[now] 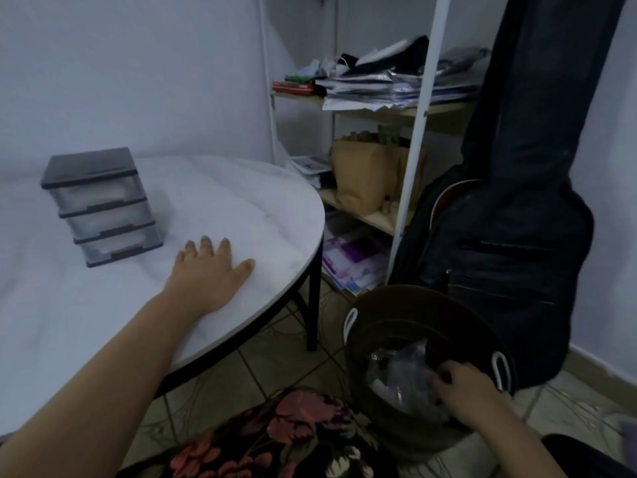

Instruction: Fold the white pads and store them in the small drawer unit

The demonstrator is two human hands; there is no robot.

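Note:
The small drawer unit [100, 205], dark-framed with three clear drawers, all pushed in, stands on the left of the round white table [262, 208]. My left hand [210, 274] lies flat on the tabletop just right of the unit, fingers spread, holding nothing. My right hand [465, 391] reaches down into a dark round basket [406, 315] on the floor at lower right; its fingers curl among pale, crinkled items [396, 374] inside. I cannot tell whether these are the white pads or whether the fingers grip one.
A white-framed shelf [420, 108] with papers, books and a brown paper bag [365, 174] stands behind the table. A dark guitar case [517, 201] leans beside it, close behind the basket. The floor is tiled. Floral fabric [275, 436] covers my lap.

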